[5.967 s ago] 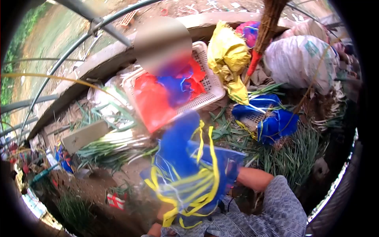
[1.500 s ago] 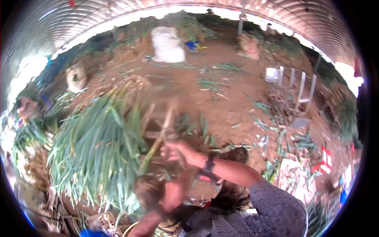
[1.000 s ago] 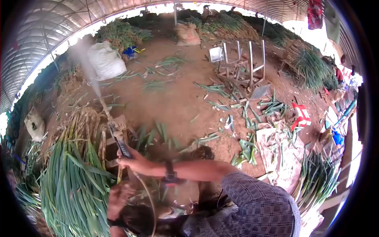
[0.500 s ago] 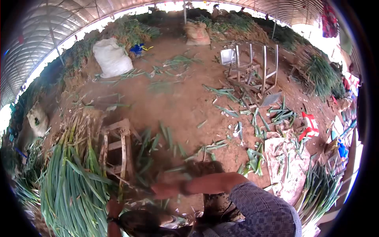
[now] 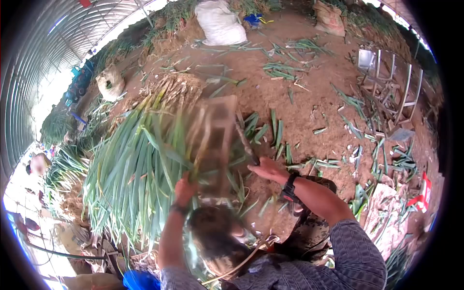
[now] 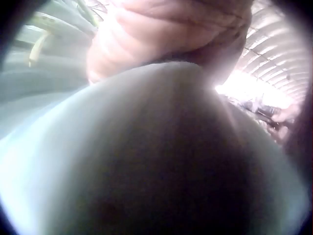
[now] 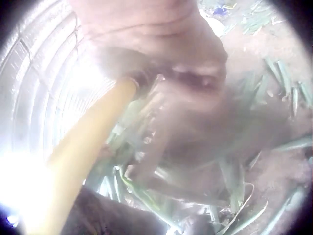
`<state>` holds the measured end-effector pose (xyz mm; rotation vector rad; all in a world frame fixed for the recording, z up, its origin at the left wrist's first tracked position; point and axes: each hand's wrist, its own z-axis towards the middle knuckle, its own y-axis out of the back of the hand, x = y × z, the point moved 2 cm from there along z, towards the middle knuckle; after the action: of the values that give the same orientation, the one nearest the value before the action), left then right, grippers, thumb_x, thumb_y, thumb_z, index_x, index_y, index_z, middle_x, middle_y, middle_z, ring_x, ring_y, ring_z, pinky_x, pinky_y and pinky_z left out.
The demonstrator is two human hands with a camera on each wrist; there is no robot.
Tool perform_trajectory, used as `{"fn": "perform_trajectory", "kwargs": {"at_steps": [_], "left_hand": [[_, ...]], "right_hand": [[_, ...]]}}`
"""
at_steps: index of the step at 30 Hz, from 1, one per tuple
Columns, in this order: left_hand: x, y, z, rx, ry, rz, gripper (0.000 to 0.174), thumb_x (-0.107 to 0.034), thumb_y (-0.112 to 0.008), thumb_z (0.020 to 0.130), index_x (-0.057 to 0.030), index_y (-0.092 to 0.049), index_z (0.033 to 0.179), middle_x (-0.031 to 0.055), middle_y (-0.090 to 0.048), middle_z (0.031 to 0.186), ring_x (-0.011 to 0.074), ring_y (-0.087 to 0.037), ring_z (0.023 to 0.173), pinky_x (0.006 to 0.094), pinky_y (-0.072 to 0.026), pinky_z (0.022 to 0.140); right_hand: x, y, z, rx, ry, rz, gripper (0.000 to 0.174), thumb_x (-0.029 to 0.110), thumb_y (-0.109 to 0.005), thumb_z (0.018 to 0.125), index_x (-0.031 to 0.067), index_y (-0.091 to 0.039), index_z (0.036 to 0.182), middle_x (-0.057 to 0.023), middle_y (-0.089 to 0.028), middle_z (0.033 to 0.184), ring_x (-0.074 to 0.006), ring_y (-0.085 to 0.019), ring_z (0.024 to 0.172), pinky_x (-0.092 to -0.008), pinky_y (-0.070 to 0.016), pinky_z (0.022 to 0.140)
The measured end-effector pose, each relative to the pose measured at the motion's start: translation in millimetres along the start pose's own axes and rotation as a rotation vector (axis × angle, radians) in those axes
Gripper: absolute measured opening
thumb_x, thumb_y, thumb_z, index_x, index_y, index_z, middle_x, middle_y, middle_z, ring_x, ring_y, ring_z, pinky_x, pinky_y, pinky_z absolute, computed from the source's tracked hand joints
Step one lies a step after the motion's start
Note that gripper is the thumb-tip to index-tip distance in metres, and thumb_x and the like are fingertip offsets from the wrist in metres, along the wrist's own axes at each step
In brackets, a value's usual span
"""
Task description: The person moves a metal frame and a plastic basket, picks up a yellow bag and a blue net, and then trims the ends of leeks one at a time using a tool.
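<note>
My right hand (image 5: pixel 270 170) grips a dark, rod-shaped spray gun (image 5: pixel 246 145) that points up and away from me. A yellow hose (image 7: pixel 88 156) runs out of the same hand's lower side in the right wrist view. Pinched in my left hand (image 5: pixel 185 190) is a green onion stalk (image 5: pixel 202 142), its pale root end away from me. The stalk overlaps a blurred wooden stand (image 5: pixel 228 113). Left of this hand lies a large pile of green onions (image 5: pixel 130 179), roots toward the far side. Pale, out-of-focus material hides the left fingertips in the left wrist view.
Cut leaves (image 5: pixel 278 128) litter the dirt floor. An upturned metal-legged frame (image 5: pixel 386 96) lies at the right, near a dirty sheet (image 5: pixel 386 208). White (image 5: pixel 220 24) and tan (image 5: pixel 329 18) sacks stand far off. My knee (image 5: pixel 212 224) is beneath my hands.
Six seconds ago I held blue plastic with yellow straps near a crate. Recently the spray gun pointed up-left over the pile; now it is lowered beside the stand. The view has swung left.
</note>
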<state>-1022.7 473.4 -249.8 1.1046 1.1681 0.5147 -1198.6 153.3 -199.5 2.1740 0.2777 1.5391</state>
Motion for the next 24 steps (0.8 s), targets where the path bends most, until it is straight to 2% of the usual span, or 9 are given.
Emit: {"fn": "perform_trajectory", "kwargs": {"at_steps": [3,4,10,13,14,17,20,22,24], "left_hand": [[-1,3,16,-0.029,-0.021,0.001,0.048,-0.035,-0.068,0.08,-0.004,-0.06,0.116,0.0239,-0.067,0.097,0.0408,-0.065,0.093,0.0453,-0.0515,0.08],[-1,1,19,-0.016,0.014,0.042,0.048,-0.035,-0.067,0.08,-0.0046,-0.06,0.118,0.0239,-0.067,0.099,0.0404,-0.064,0.095,0.0467,-0.0509,0.081],[-16,-19,11,-0.013,0.138,0.066,0.051,-0.047,-0.058,0.085,-0.0115,-0.061,0.121,0.0227,-0.067,0.103,0.0426,-0.063,0.098,0.0504,-0.0503,0.084],[-4,-26,14,0.009,0.149,0.118,0.053,-0.049,-0.059,0.084,-0.0109,-0.061,0.121,0.0223,-0.068,0.103,0.0425,-0.063,0.098,0.0502,-0.0505,0.084],[-4,-27,13,-0.004,0.148,0.145,0.052,-0.049,-0.058,0.084,-0.0108,-0.062,0.12,0.0224,-0.067,0.103,0.0426,-0.063,0.097,0.0505,-0.0506,0.084],[-6,-25,12,-0.019,0.139,0.207,0.051,-0.049,-0.058,0.084,-0.0102,-0.063,0.117,0.0227,-0.067,0.102,0.0425,-0.064,0.094,0.0515,-0.051,0.081],[-8,-25,9,-0.004,0.173,0.173,0.05,-0.047,-0.061,0.082,-0.0097,-0.064,0.116,0.0219,-0.067,0.103,0.0414,-0.064,0.095,0.0506,-0.051,0.081],[-17,-21,7,-0.021,0.236,0.12,0.051,-0.041,-0.069,0.078,-0.0103,-0.064,0.118,0.0204,-0.067,0.109,0.0396,-0.063,0.102,0.0473,-0.0504,0.085],[-9,-27,8,-0.071,0.178,0.119,0.05,-0.041,-0.069,0.078,-0.01,-0.065,0.116,0.0205,-0.067,0.107,0.0397,-0.063,0.101,0.0475,-0.0504,0.085]], "right_hand": [[12,1,-14,-0.016,0.206,-0.406,0.054,0.045,-0.066,0.082,-0.0038,-0.06,0.104,-0.0231,-0.067,0.086,-0.0374,-0.067,0.079,-0.0467,-0.0501,0.068],[-17,-17,6,0.096,0.184,-0.462,0.051,0.043,-0.066,0.082,-0.0053,-0.061,0.098,-0.0255,-0.067,0.086,-0.0386,-0.067,0.079,-0.0479,-0.05,0.068],[-58,18,55,-0.189,-0.174,0.06,0.05,0.041,-0.068,0.08,-0.0078,-0.064,0.085,-0.0249,-0.067,0.082,-0.0375,-0.067,0.079,-0.0459,-0.0497,0.069],[-50,39,49,-0.144,-0.261,0.132,0.053,0.043,-0.068,0.079,-0.0096,-0.064,0.082,-0.0237,-0.067,0.081,-0.0359,-0.066,0.08,-0.045,-0.049,0.07],[-56,36,56,-0.145,-0.192,-0.035,0.055,0.044,-0.068,0.078,-0.0104,-0.064,0.083,-0.0239,-0.067,0.081,-0.0359,-0.066,0.081,-0.0454,-0.0483,0.072],[-69,29,73,-0.074,-0.23,-0.121,0.056,0.045,-0.068,0.078,-0.0107,-0.065,0.086,-0.0246,-0.067,0.082,-0.0365,-0.067,0.082,-0.0455,-0.0483,0.074],[-64,35,60,-0.205,-0.122,0.099,0.058,0.045,-0.068,0.077,-0.0118,-0.065,0.089,-0.0253,-0.068,0.083,-0.0375,-0.067,0.084,-0.0457,-0.0482,0.074],[-56,41,51,-0.192,-0.12,0.058,0.058,0.044,-0.068,0.077,-0.012,-0.065,0.089,-0.026,-0.067,0.084,-0.0385,-0.066,0.084,-0.0459,-0.0481,0.073],[-58,41,50,-0.183,-0.141,-0.006,0.058,0.044,-0.068,0.077,-0.0121,-0.065,0.089,-0.0267,-0.067,0.084,-0.0394,-0.066,0.083,-0.0462,-0.0483,0.073]]}}
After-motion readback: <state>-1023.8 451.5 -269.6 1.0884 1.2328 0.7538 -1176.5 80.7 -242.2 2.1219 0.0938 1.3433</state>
